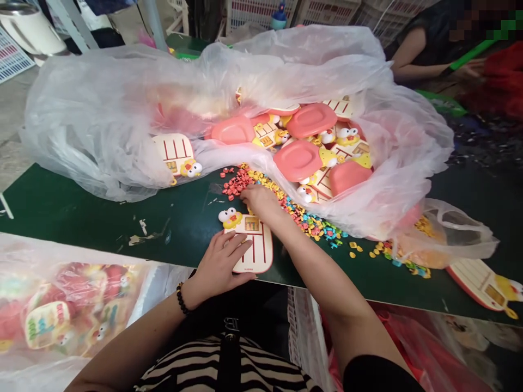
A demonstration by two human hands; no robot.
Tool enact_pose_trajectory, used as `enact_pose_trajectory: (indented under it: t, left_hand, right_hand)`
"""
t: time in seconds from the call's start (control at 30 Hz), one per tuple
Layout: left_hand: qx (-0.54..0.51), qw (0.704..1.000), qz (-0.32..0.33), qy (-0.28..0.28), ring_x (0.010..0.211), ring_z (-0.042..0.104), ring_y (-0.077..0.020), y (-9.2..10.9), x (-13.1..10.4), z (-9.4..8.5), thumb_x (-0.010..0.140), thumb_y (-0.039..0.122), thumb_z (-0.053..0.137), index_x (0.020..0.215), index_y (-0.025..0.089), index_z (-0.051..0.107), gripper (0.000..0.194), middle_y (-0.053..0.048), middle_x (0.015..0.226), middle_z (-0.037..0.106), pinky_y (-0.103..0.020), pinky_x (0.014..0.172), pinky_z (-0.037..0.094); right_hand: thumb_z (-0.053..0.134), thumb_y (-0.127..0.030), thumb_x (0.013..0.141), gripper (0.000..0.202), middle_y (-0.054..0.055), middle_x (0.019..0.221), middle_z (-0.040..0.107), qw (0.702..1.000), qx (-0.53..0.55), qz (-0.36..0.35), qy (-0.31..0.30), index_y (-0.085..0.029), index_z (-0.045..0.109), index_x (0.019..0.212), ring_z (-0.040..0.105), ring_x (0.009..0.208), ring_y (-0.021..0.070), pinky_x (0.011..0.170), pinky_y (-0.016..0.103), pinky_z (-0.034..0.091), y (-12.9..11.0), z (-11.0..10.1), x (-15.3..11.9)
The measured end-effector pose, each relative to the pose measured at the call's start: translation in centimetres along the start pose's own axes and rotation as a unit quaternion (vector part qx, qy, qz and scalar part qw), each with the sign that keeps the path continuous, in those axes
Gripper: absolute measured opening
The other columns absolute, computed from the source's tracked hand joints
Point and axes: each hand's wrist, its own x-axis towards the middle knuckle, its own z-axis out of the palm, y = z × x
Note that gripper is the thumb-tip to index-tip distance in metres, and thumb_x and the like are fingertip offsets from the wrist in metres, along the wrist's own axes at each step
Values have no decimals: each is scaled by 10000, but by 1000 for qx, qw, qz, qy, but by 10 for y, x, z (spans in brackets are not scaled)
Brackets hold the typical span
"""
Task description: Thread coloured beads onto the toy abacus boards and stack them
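Observation:
A flat cream toy board [258,247] with red slots, a red rim and a yellow duck-like head with bulging eyes lies on the dark green table. My left hand [216,262] rests over its left side, fingers stretched flat across the face and thumb along the near edge. Just beyond the board, my right hand [261,202] reaches down into small loose pieces, its fingers bent together; what is between the fingertips is hidden. Red pieces [236,184] lie left of those fingers. Yellow, blue and green pieces [314,224] trail off to the right.
A large clear plastic bag [122,109] spreads behind, holding several red-backed toy boards [300,160]. Another board [478,280] lies at the right table edge, beside a small bag of yellow pieces [429,231]. Bagged toys [49,324] sit lower left. A person's arm [412,54] shows upper right.

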Motion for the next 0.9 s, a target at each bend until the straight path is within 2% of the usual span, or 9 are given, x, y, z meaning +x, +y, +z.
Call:
enact_pose_trajectory:
  t: [0.07,0.17,0.23,0.27,0.4,0.5,0.6,0.73,0.9]
  left_hand:
    - [2,1000,1,0,1194,439,-306,-1,0,0,807,582,598,1270,175,561,617,-119,1311,568,-473,1045,325]
    - [-2,1000,-2,-8,1190,449,-298,-1,0,-1,808,582,599,1281,186,553,619,-114,1315,567,-480,1063,308]
    - [-2,1000,-3,-10,1193,449,-300,-1,0,-1,806,567,608,1276,189,557,606,-114,1305,573,-488,1069,302]
    - [-1,1000,-1,-7,1194,448,-304,-1,-1,-1,805,557,612,1267,186,564,594,-115,1294,580,-491,1066,305]
    - [8,1000,4,6,1200,444,-316,1,-2,0,815,516,610,1243,175,576,548,-123,1277,588,-501,1054,318]
    - [8,1000,-2,2,1207,447,-315,2,-2,0,820,506,605,1248,179,569,541,-126,1288,581,-507,1058,326]
    - [3,1000,-2,-3,1216,451,-315,2,-2,0,818,513,610,1240,174,570,542,-130,1287,579,-511,1069,328]
    - [-5,1000,-12,-5,1222,463,-309,2,-2,0,825,523,614,1222,179,569,527,-131,1279,577,-506,1086,326]
    - [-43,999,-33,0,1203,486,-299,-1,-3,2,809,577,615,1261,136,484,645,-154,1258,571,-501,1090,333]
  right_hand:
    - [559,-73,825,193,90,910,716,997,45,34,45,-152,733,847,648,885,210,766,294,481,19,-5,-10]
    - [577,-146,842,155,55,930,720,964,171,60,195,-191,717,890,655,853,192,781,309,507,40,-11,-35]
    - [592,-212,857,129,39,928,722,932,233,62,271,-212,709,911,660,840,184,789,320,525,37,-7,-56]
    - [597,-230,861,123,36,916,723,924,246,58,287,-216,709,910,662,841,184,794,326,531,32,-1,-67]
    - [518,-198,911,209,65,936,731,940,183,8,286,-220,724,944,654,899,197,819,360,547,4,32,-100]
    - [477,-163,926,260,94,1019,725,951,125,-4,283,-207,719,1010,637,959,210,823,376,554,-4,47,-110]
    - [460,-143,931,271,96,998,723,955,105,-3,276,-197,715,1007,634,951,205,810,364,557,-4,46,-107]
    - [471,-129,919,251,115,970,715,970,75,-22,229,-173,718,932,625,940,219,806,363,549,-4,35,-101]
    - [502,-135,908,213,68,824,700,954,181,-7,241,-177,704,855,645,789,167,716,286,547,-5,30,-114]
